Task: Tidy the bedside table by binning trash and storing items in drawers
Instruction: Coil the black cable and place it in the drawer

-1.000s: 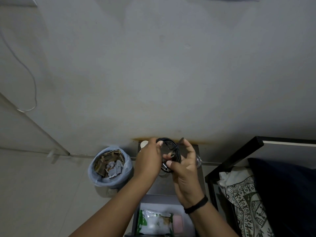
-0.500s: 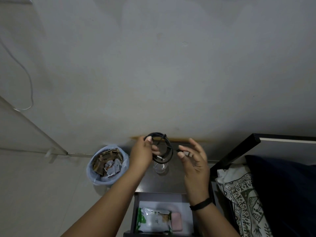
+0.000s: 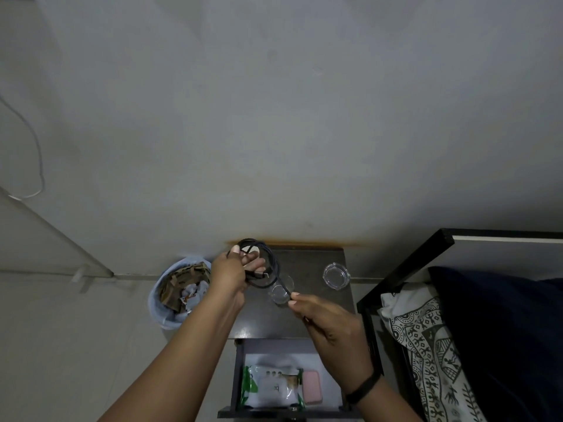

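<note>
A coiled black cable (image 3: 268,263) hangs over the dark bedside table (image 3: 316,312). My left hand (image 3: 231,274) grips the coil from the left. My right hand (image 3: 329,324) pinches the cable's loose end near a clear glass (image 3: 281,292) that stands on the table. A second clear glass dish (image 3: 336,275) sits at the table's right. Below, the drawer (image 3: 240,376) is pulled out and holds a green-and-white wipes pack (image 3: 272,386) and a pink case (image 3: 312,386).
A blue bin (image 3: 161,309) full of paper and cardboard trash stands on the floor left of the table. A black bed frame (image 3: 405,269) with patterned bedding (image 3: 432,345) lies to the right. A wall runs behind the table.
My right hand has dropped down and toward me, drawing the cable's end out of the coil. My left hand keeps hold of the coil. The view has shifted, revealing the glass dish.
</note>
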Demonstrator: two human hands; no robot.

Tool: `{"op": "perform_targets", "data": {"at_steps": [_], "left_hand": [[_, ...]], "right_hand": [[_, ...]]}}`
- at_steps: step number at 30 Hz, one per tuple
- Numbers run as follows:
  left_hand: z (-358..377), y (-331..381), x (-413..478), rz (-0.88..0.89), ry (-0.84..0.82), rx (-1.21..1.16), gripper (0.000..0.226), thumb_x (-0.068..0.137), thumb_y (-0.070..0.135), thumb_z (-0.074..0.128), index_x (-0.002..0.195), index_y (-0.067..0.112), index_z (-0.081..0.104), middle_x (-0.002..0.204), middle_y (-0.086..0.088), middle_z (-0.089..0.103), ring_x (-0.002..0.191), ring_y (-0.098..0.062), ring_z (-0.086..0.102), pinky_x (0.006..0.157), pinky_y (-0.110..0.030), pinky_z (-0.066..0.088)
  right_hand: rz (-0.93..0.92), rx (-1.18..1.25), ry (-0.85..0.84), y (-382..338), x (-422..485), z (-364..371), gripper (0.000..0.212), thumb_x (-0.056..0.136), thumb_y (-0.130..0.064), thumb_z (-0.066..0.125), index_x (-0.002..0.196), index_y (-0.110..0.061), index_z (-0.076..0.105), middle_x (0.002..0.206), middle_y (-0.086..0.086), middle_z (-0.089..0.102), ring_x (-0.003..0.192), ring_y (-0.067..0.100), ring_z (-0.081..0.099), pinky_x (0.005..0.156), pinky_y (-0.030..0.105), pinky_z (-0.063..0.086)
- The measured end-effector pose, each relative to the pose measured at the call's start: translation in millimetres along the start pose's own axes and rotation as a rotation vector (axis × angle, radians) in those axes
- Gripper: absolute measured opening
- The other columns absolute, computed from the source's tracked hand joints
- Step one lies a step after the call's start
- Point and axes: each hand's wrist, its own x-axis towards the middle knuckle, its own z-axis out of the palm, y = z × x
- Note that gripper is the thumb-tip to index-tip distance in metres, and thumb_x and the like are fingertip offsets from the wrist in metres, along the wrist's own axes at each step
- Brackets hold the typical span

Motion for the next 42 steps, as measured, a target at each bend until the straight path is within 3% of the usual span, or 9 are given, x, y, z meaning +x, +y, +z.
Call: {"op": "perform_targets", "data": {"at_steps": [3, 6, 12, 18, 22, 28, 33, 37, 42], "left_hand": [[-3, 1, -9, 0.059, -0.076, 0.204, 0.02, 0.103, 0.024, 0.032, 0.092, 0.016, 0.046, 0.085, -0.002, 0.067, 0.065, -0.013, 0.066, 0.07, -0.032, 0.046], [2, -3, -24, 0.12, -0.143, 0.205, 0.018, 0.103, 0.022, 0.034, 0.09, 0.018, 0.046, 0.086, -0.003, 0.066, 0.071, -0.016, 0.065, 0.064, -0.03, 0.049], [5, -10, -31, 0.083, -0.196, 0.192, 0.015, 0.102, 0.024, 0.037, 0.091, 0.02, 0.047, 0.087, -0.003, 0.067, 0.071, -0.015, 0.066, 0.062, -0.029, 0.048], [7, -25, -30, -0.097, -0.481, 0.352, 0.012, 0.099, 0.024, 0.044, 0.097, 0.015, 0.052, 0.084, -0.002, 0.072, 0.074, -0.014, 0.07, 0.078, -0.036, 0.051], [5, -41, -15, -0.219, -0.58, 0.423, 0.011, 0.096, 0.021, 0.052, 0.103, 0.013, 0.055, 0.093, -0.007, 0.073, 0.089, -0.019, 0.07, 0.094, -0.047, 0.047], [5, -87, 6, -0.307, -0.492, 0.518, 0.033, 0.087, 0.008, 0.064, 0.118, 0.01, 0.053, 0.111, -0.009, 0.065, 0.093, -0.019, 0.067, 0.073, -0.033, 0.055], [-1, -156, 16, -0.515, -0.517, 0.639, 0.043, 0.084, 0.019, 0.07, 0.123, 0.017, 0.052, 0.113, -0.009, 0.068, 0.099, -0.019, 0.068, 0.072, -0.033, 0.054], [-3, -220, 30, -0.615, -0.433, 0.662, 0.041, 0.086, 0.009, 0.066, 0.123, 0.015, 0.052, 0.097, -0.005, 0.071, 0.083, -0.015, 0.069, 0.077, -0.03, 0.052], [-8, -310, 65, -0.734, -0.417, 0.731, 0.037, 0.091, 0.001, 0.053, 0.124, 0.017, 0.053, 0.095, 0.003, 0.068, 0.075, -0.005, 0.066, 0.058, -0.017, 0.051]], "right_hand": [[0.174, 0.102, -0.066, 7, -5, 4, 0.034, 0.08, -0.001, 0.061, 0.106, -0.02, 0.072, 0.116, -0.009, 0.067, 0.108, 0.0, 0.061, 0.09, 0.023, 0.052], [0.392, 0.299, -0.133, -1, 1, 6, 0.044, 0.079, 0.011, 0.057, 0.101, -0.023, 0.073, 0.114, -0.009, 0.067, 0.104, 0.0, 0.061, 0.089, 0.017, 0.05], [0.894, 0.732, 0.247, 16, 33, -4, 0.013, 0.086, -0.007, 0.062, 0.089, -0.017, 0.07, 0.089, 0.004, 0.071, 0.083, 0.014, 0.064, 0.069, 0.022, 0.052], [1.022, 0.708, -0.212, 46, 58, -20, 0.029, 0.086, -0.011, 0.064, 0.114, -0.016, 0.061, 0.102, 0.002, 0.068, 0.089, 0.012, 0.065, 0.075, 0.023, 0.052], [1.029, 0.748, -0.339, 60, 50, -26, 0.031, 0.085, 0.001, 0.063, 0.113, -0.01, 0.063, 0.094, 0.006, 0.072, 0.078, 0.012, 0.068, 0.067, 0.021, 0.054], [1.217, 0.75, -0.08, 101, -1, -17, 0.025, 0.087, 0.001, 0.061, 0.108, -0.011, 0.064, 0.089, 0.004, 0.072, 0.079, 0.014, 0.067, 0.074, 0.026, 0.056], [1.389, 0.841, 0.111, 142, -61, -6, 0.022, 0.089, 0.003, 0.056, 0.103, -0.014, 0.062, 0.09, 0.004, 0.07, 0.082, 0.014, 0.067, 0.069, 0.022, 0.057], [1.482, 0.739, 0.085, 180, -111, 13, 0.022, 0.089, 0.001, 0.057, 0.106, -0.012, 0.062, 0.09, 0.004, 0.07, 0.083, 0.015, 0.066, 0.075, 0.027, 0.057], [1.467, 0.252, -0.068, 242, -173, 46, 0.025, 0.081, -0.001, 0.062, 0.098, -0.018, 0.069, 0.09, 0.005, 0.07, 0.081, 0.019, 0.064, 0.08, 0.036, 0.053]]}}
